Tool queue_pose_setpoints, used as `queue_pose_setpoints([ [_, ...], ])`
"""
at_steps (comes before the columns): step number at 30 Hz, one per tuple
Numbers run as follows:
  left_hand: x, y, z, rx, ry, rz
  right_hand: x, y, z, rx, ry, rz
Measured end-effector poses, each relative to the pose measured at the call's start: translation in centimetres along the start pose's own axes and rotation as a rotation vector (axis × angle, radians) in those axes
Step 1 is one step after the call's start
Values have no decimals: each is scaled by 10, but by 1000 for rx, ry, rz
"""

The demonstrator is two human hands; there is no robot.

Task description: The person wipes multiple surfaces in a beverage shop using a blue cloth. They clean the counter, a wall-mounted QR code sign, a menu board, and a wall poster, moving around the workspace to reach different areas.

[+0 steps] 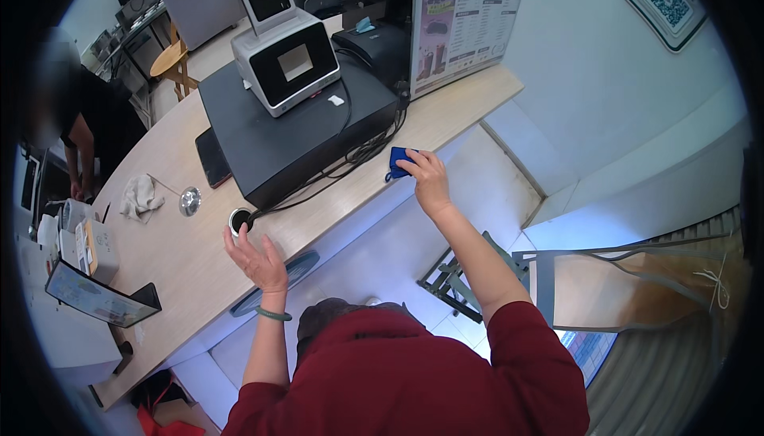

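My right hand (pixel 431 180) has its fingers on a folded blue cloth (pixel 399 163) with a small loop, at the counter's front edge. Part of the cloth is hidden under the fingertips. My left hand (pixel 258 262), with a green bangle at the wrist, is held over the front of the light wood counter (pixel 197 269). Its fingers are apart and it holds nothing. Just beyond its fingertips is a round cable grommet (pixel 240 220) with black cables (pixel 334 174) running from it; whether the fingers touch it I cannot tell.
A point-of-sale terminal (pixel 292 66) stands on a black cash drawer (pixel 298 131). Around it are a phone (pixel 212 158), a white rag (pixel 141 197), a metal disc (pixel 190 201) and a menu board (pixel 465 30). A folding stool (pixel 456 281) is below, and a person (pixel 107 120) works behind the counter.
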State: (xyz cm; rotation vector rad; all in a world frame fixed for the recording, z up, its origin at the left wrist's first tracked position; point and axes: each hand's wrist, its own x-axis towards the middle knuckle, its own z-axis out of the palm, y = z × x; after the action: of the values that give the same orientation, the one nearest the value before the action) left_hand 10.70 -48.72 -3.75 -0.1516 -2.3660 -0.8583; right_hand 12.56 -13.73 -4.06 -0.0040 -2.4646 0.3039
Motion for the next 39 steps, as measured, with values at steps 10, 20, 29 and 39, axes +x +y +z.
queue_pose_setpoints([
  [10,-3,9,2,136,-60,82,34,60,3,-117,-17,24],
  [20,-11,19,6,-10,-287,371,70,139,7,-186,-20,101],
  [29,-2,94,75,-317,-270,497,98,251,-2,-304,-48,252],
  [39,17,208,182,-367,-204,491,142,402,-10,-384,-57,309],
])
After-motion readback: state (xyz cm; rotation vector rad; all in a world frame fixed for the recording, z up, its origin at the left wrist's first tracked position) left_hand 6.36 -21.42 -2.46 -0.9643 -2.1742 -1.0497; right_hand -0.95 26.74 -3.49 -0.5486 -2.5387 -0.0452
